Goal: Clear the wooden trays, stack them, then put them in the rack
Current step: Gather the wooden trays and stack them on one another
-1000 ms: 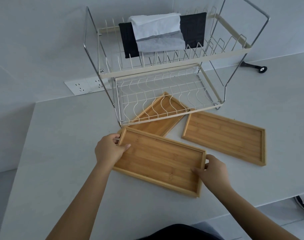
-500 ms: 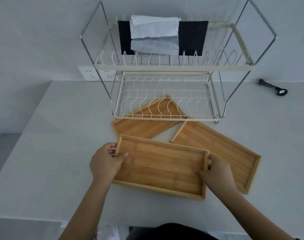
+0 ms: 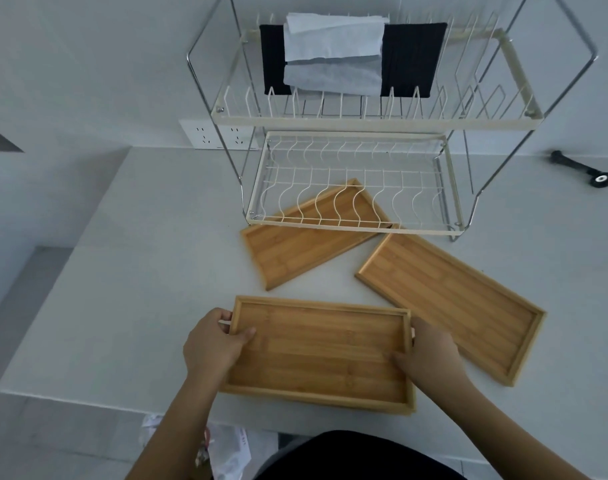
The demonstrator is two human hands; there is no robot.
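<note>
Left hand (image 3: pixel 214 344) and right hand (image 3: pixel 429 353) clasp the near tray (image 3: pixel 318 355) by its ends at the desk (image 3: pixel 140 271) front edge; a slip risks dropping it off.

white counter (image 3: pixel 150 271) | 3 wooden trays (image 3: pixel 318 355) | wire rack (image 3: pixel 354 174) | black tool (image 3: pixel 583 169)

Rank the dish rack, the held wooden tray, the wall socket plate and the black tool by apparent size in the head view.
1. dish rack
2. held wooden tray
3. wall socket plate
4. black tool, looks close in size to the socket plate, so that order is unsure.
</note>
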